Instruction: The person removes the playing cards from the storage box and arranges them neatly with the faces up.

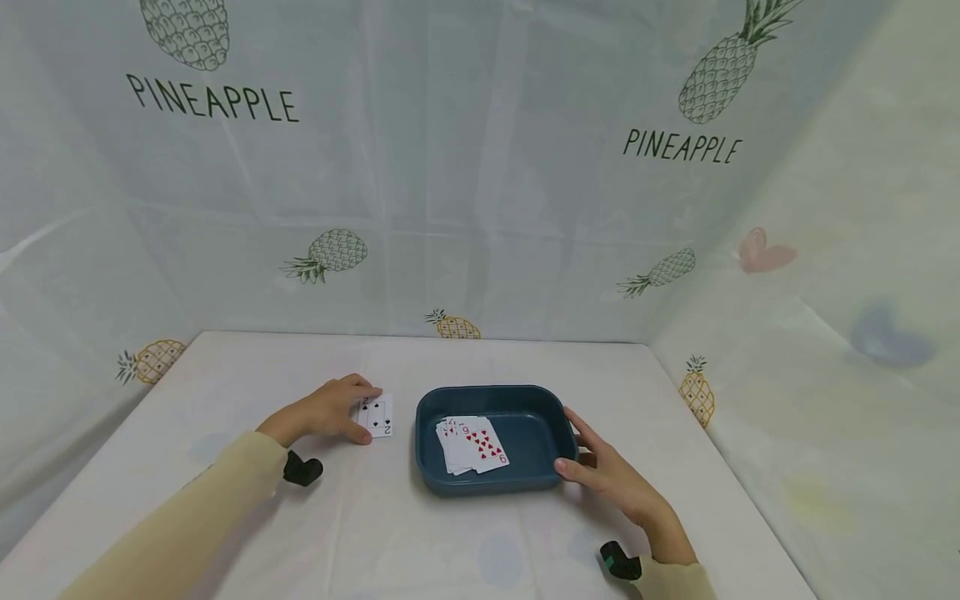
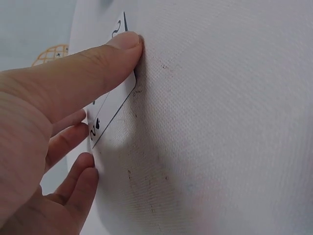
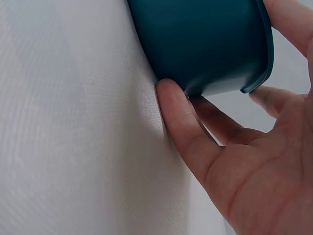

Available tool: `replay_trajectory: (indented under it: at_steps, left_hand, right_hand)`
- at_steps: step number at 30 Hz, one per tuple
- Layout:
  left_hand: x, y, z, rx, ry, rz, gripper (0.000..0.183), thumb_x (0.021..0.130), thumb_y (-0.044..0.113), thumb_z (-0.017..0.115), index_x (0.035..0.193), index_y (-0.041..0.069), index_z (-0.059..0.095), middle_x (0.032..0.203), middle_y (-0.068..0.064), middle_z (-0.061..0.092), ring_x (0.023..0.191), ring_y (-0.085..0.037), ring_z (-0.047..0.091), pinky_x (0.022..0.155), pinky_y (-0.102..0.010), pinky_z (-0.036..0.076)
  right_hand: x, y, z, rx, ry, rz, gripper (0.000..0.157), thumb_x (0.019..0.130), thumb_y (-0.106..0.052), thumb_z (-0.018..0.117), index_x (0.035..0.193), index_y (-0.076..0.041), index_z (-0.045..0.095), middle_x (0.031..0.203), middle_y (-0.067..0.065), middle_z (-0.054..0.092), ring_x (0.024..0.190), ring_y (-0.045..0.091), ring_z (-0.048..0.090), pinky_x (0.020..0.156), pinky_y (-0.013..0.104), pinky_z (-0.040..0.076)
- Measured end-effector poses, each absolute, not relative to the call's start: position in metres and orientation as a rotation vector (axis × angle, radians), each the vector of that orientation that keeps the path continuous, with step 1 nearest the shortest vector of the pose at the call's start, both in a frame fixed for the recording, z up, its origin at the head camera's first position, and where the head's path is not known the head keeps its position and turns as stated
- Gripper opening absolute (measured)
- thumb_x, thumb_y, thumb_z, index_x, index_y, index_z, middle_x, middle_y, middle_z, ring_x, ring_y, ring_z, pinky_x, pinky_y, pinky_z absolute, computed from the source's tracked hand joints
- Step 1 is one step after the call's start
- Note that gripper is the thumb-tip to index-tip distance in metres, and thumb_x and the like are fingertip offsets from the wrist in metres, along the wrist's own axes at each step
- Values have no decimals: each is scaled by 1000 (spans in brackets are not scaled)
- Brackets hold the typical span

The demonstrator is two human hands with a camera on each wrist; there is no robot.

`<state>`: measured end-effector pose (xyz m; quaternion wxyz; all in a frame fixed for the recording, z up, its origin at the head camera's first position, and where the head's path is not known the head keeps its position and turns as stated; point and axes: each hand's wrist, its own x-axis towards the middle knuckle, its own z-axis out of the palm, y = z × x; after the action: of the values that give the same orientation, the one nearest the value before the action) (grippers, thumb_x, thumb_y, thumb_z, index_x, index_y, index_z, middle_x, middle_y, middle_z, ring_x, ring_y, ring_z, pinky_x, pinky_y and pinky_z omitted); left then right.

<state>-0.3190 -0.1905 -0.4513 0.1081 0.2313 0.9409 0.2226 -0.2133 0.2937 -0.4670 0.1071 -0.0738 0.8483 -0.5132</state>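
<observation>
Left grip [image 1: 330, 408] pinches a "2" card [image 1: 381, 416], right grip [image 1: 615, 481] holds a tray [image 1: 528, 442], "PINEAPPLE" lettering [image 1: 216, 101] behind.

Your sleeves [image 1: 180, 512] are cream; your wrist devices [image 1: 303, 470] are black. The tray [image 1: 534, 442] before you is dark teal-blue. The cards [image 1: 482, 443] inside it are white, the top one printed with red hearts; the loose card [image 1: 381, 417] is white with black spades. Your table covering [image 1: 420, 542] is white with pale blue patches [image 1: 498, 558]. The backdrop [image 1: 450, 150] is pale grey, patterned with dark-outlined pineapples [image 1: 717, 81], yellow-orange pineapples [image 1: 698, 395] and dark lettering [image 1: 212, 99].
</observation>
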Motion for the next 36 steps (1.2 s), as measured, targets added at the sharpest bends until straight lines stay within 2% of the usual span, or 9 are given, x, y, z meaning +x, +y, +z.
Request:
replay_trajectory:
  at_steps: [12, 18, 25, 36]
  left_hand:
    - [-320, -192, -455, 662, 2767, 681, 89, 79, 38, 95, 152, 6, 57, 153, -16, 50, 137, -40, 47, 113, -63, 40]
    - [-320, -193, -451, 688, 2765, 738, 87, 84, 40, 90, 155, 4, 53, 152, -21, 49, 134, -41, 50, 113, -62, 41]
    - [-318, -190, -442, 702, 2841, 735, 89, 90, 46, 84, 159, 2, 46, 152, -26, 49, 139, -49, 46, 112, -69, 39]
    - [-303, -147, -415, 791, 2940, 818, 73, 99, 45, 75, 158, 10, 51, 144, -17, 58, 133, -40, 55, 106, -65, 49]
  right_hand:
    - [-213, 294, -467, -218, 2494, -1515, 85, 101, -31, 72, 170, -37, 24, 167, 25, 36, 142, 41, 51, 112, 63, 45]
    - [-213, 293, -466, -223, 2483, -1522, 84, 101, -29, 72, 170, -36, 24, 165, 25, 37, 137, 37, 55, 111, 61, 46]
    - [-213, 293, -465, -219, 2477, -1522, 84, 101, -29, 72, 170, -36, 23, 165, 24, 37, 136, 35, 56, 110, 59, 47]
    - [-213, 293, -465, -227, 2491, -1516, 85, 101, -29, 72, 170, -35, 23, 165, 25, 37, 139, 39, 53, 110, 60, 47]
